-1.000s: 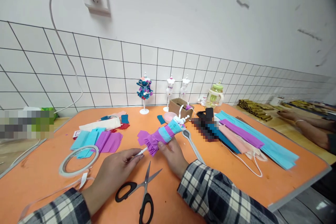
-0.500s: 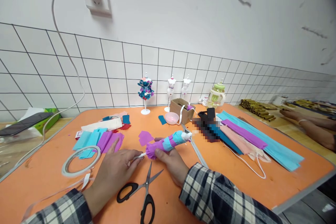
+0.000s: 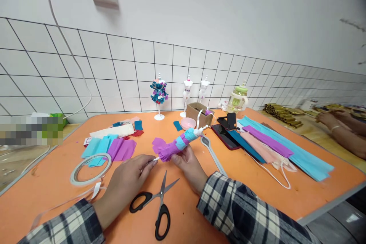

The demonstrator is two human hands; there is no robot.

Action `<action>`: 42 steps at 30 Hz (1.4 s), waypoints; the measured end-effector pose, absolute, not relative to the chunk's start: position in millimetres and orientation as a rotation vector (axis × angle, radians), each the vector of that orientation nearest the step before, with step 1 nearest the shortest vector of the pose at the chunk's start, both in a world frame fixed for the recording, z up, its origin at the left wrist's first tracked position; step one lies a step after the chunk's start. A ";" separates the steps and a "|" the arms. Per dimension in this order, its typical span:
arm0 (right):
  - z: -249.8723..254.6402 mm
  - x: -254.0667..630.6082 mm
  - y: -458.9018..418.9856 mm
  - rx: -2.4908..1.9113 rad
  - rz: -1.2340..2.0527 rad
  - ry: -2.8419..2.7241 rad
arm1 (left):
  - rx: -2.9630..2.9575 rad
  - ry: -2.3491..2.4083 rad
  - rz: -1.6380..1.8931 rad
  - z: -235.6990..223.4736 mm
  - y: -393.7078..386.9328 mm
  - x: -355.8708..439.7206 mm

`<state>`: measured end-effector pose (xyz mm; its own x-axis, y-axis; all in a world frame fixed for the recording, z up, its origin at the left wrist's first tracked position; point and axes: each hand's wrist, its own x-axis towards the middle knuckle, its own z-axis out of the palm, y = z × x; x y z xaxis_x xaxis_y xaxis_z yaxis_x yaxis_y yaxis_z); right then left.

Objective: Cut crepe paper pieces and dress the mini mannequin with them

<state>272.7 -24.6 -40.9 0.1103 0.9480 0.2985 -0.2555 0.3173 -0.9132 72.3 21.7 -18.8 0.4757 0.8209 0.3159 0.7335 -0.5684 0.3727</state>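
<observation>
A small white mannequin [image 3: 177,144] lies tilted between my hands, its neck up to the right, dressed in purple and light blue crepe paper bands. My right hand [image 3: 191,166] wraps its lower body from beneath, thumb on the purple ruffled end. With thumb and fingertips my left hand [image 3: 137,169] pinches the thin white rod that sticks out of that end. Open black-handled scissors [image 3: 162,194] rest on the orange table just below both hands. Behind the mannequin lies a purple paper piece [image 3: 159,144]. A roll of double-sided tape [image 3: 74,173] is left of my left hand.
Light blue paper [image 3: 100,145] and purple paper [image 3: 124,149] lie left; long paper strips [image 3: 274,145] lie right. At the back are a decorated mannequin [image 3: 159,93], two bare ones, a pink bowl [image 3: 188,123], a cardboard box [image 3: 197,113] and a bottle [image 3: 238,99]. Another person's hands [image 3: 337,124] are far right.
The mannequin's neck end has risen and tilts more steeply upward. Both hands keep their hold. The camera view has shifted slightly.
</observation>
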 end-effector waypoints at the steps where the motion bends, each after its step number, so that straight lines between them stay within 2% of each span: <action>1: -42.0 272.4 -24.7 -0.833 1.043 -1.090 | 2.547 1.354 0.685 -17.9 21.5 72.3; 9: -43.9 274.3 -26.1 -1.069 1.066 -1.049 | 2.831 1.215 0.646 -9.9 14.8 71.0; 16: -38.8 278.6 -27.4 -0.975 1.078 -1.187 | 2.995 1.084 0.743 -6.1 12.7 69.8; 23: -44.3 280.0 -22.6 -1.098 0.813 -1.239 | 3.051 1.068 0.677 -9.3 16.6 68.6; 34: -42.0 282.2 -26.2 -1.095 0.675 -1.347 | 3.073 0.995 0.707 -13.0 18.3 71.3; 42: -35.7 278.5 -26.3 -1.010 0.993 -1.241 | 3.175 1.204 0.512 -15.4 17.8 70.8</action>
<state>278.5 -26.3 -35.7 0.0685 0.9640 0.2569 -0.0396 0.2599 -0.9648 70.8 17.8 -15.4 0.7157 0.5917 0.3711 0.6778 -0.7167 -0.1644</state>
